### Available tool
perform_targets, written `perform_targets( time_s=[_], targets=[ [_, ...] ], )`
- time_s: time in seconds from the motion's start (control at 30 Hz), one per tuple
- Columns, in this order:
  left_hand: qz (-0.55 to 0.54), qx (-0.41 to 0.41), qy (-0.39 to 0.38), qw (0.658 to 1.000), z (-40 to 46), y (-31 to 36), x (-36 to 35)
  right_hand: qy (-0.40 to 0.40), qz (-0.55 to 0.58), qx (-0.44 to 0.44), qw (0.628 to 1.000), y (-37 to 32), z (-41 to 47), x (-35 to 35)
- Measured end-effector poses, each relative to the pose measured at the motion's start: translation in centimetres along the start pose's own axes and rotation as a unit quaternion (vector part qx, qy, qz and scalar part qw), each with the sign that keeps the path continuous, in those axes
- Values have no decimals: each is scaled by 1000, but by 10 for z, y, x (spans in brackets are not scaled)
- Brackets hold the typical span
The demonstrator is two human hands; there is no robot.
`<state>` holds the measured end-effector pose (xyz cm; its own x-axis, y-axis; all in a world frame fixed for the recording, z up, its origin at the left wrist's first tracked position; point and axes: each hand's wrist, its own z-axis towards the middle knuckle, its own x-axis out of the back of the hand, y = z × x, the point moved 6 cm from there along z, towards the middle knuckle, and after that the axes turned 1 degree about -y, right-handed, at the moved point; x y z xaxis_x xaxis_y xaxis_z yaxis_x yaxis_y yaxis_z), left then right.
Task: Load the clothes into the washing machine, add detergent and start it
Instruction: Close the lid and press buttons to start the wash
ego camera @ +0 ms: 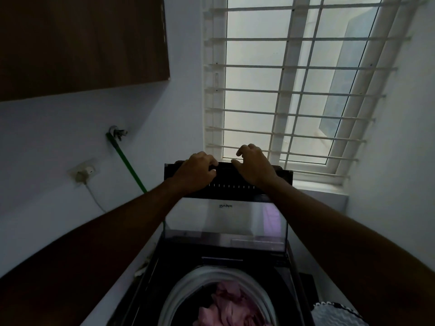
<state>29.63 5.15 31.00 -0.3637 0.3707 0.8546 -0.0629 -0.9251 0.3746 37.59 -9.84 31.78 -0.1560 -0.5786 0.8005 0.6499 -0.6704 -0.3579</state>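
Gripping the raised Whirlpool lid [226,222], both hands [226,170] curl.

Your only light comes from the barred window [289,85], blown out pale. Room's dim; your arms [131,220] go near-silhouette against it. Lid [226,222] glass catches a soft reflection. Wide-angle bends the walls and window bars at the edges. Drum [219,300] area is dark and slightly soft, with grainy shadows.
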Motion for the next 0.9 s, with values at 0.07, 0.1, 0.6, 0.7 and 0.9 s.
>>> perform_targets(
  time_s=[0.07, 0.1, 0.6, 0.7, 0.9],
  targets=[
    [5, 1, -9, 1000, 11, -2, -9, -13, -10, -7, 1000, 10, 7, -10],
    [6, -1, -14, 1000, 19, -4, -13, -19, -15, -9, 1000, 15, 11, -15],
    [114, 5, -88, 990, 96, -44, -85, -96, -127, -6, 987, 69, 55, -93],
    [99, 6, -91, 991, 97, -49, -89, -80, -126, 0, 989, 68, 61, -95],
    [179, 14, -127, 976, 106, -41, -84, -87, -129, 0, 988, 60, 62, -88]
  ],
)
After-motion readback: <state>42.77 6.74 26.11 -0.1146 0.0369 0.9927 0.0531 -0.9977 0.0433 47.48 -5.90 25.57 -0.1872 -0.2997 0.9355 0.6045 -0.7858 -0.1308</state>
